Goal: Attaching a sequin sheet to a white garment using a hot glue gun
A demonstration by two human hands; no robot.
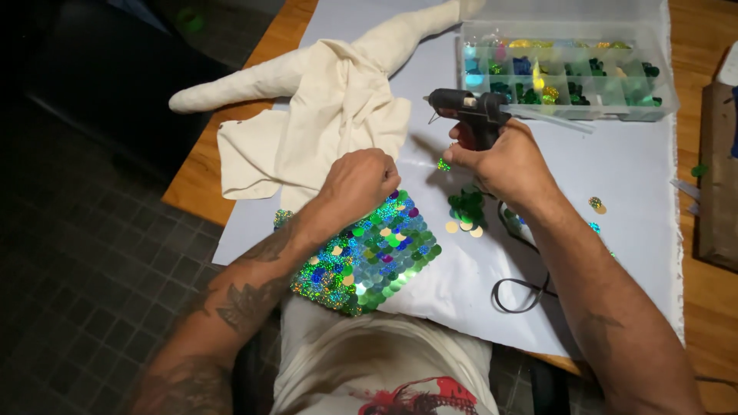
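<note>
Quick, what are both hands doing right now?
Left hand: closed in a fist, resting on the sequin patch.
Right hand: closed around the black glue gun.

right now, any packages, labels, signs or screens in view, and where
Clear plastic compartment box: top right on the white sheet, rectangular, filled with green, blue and yellow sequins.
No labels, signs or screens show.

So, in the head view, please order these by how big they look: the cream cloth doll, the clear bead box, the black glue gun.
1. cream cloth doll
2. clear bead box, farther away, so unsure
3. black glue gun
</note>
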